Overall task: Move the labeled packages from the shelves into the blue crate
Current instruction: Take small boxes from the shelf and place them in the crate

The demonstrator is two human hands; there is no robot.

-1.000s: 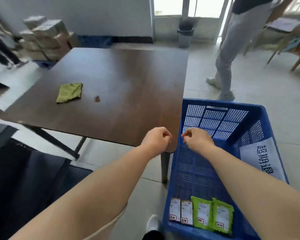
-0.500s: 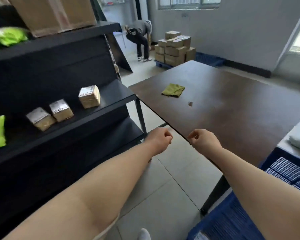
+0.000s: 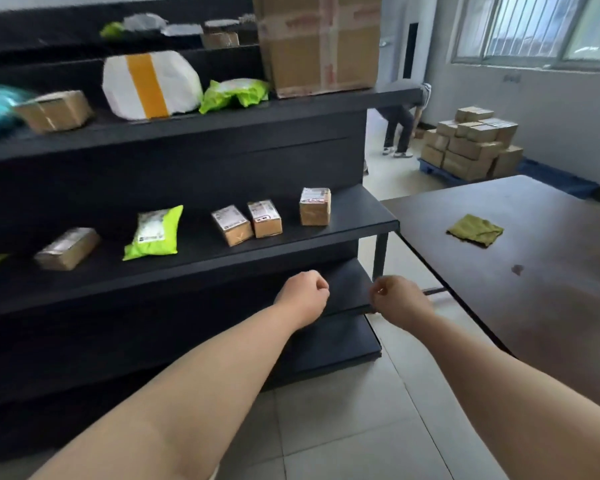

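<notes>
Black shelving (image 3: 201, 271) is standing ahead of both hands, its middle shelf carrying a green labeled mailer (image 3: 154, 232) and small labeled cardboard boxes (image 3: 264, 218) above and beyond the left hand (image 3: 303, 294) and right hand (image 3: 398, 299), both hovering as empty fists.

Both arms outstretched, left hand (image 3: 303, 294) and right hand (image 3: 397, 299) fisted, empty.

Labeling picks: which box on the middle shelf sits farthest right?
The lone brown box at the shelf's right end, apart from the side-by-side pair to its left.
</notes>
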